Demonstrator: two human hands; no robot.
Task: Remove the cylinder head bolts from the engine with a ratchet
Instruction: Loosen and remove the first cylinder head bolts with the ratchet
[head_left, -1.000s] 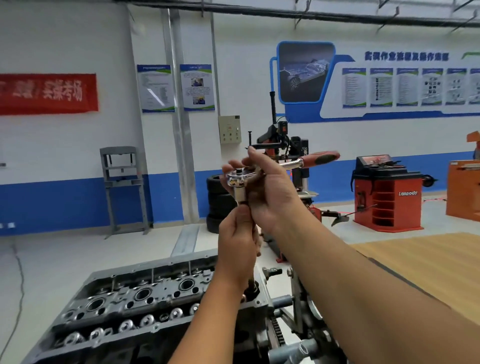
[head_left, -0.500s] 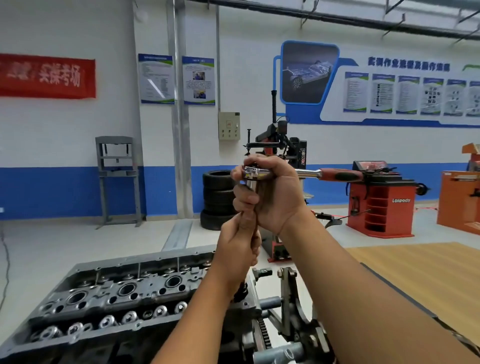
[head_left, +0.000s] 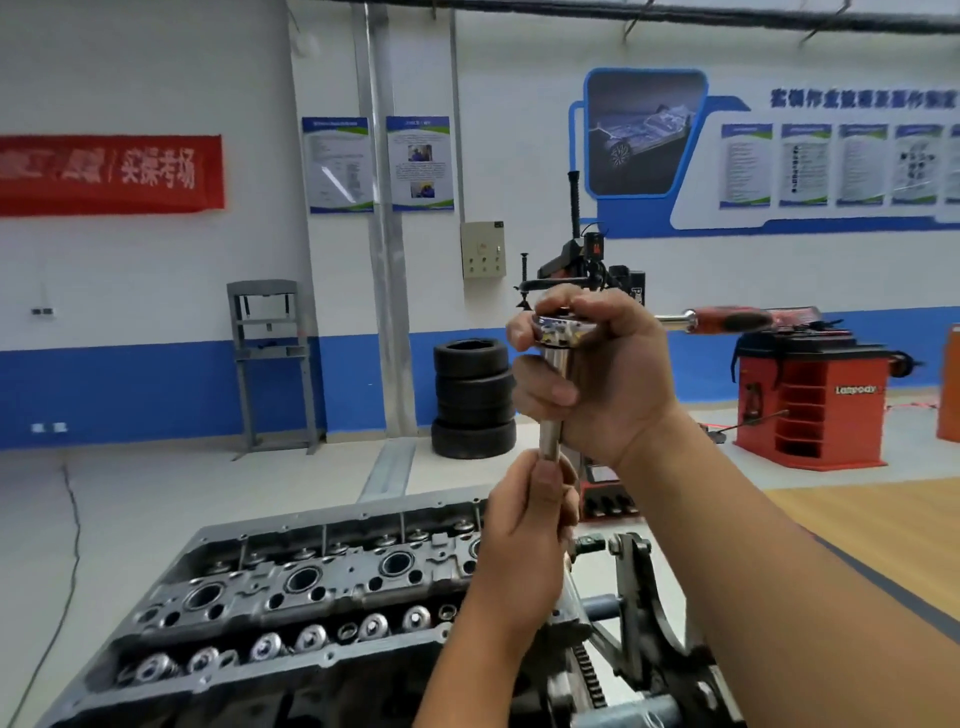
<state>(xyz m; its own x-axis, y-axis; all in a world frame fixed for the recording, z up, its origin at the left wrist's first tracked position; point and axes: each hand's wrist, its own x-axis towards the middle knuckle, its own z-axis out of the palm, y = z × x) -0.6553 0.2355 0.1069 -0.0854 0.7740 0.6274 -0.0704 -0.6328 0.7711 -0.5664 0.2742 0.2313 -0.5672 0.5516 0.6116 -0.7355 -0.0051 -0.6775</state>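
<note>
Presently the ratchet (head_left: 563, 332) stands upright above the engine (head_left: 291, 597), right hand (head_left: 592, 379) clenched round its head, left hand (head_left: 524, 540) gripping the shaft directly below.

One head-worn camera faces forward, close above the hands (head_left: 587, 374), the workshop wall (head_left: 156, 291) beyond.

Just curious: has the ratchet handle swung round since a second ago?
Yes. The ratchet handle dropped from tilted-up to level, now reaching the red machine.
</note>
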